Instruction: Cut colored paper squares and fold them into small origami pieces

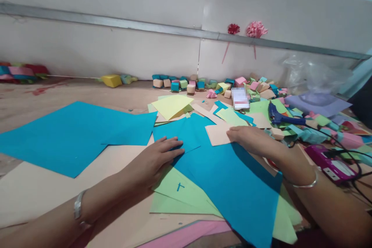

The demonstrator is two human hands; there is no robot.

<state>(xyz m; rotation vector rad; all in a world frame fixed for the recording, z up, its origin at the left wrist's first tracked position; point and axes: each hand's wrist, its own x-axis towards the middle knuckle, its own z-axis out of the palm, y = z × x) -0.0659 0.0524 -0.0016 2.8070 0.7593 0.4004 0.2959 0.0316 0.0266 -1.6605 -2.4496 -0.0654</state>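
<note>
My left hand [161,157] lies with its fingers stretched out on a blue paper sheet [229,178], near its left edge. In my right hand [250,137] is the right edge of a small peach piece of paper [217,135], pinched between thumb and fingers over the same blue sheet. Light green sheets [188,197] show beneath the blue one, one with a small blue mark on it. Left of my hands lies another large blue sheet [72,139] on top of a peach sheet [116,166].
A blue glue gun [285,118] lies on the right, its black cord running by a magenta power strip [334,164]. Several small paper boxes [190,87] line the wall. Yellow paper [173,105] sits behind my hands. Paper flowers [256,30] hang at the metal rail [116,23].
</note>
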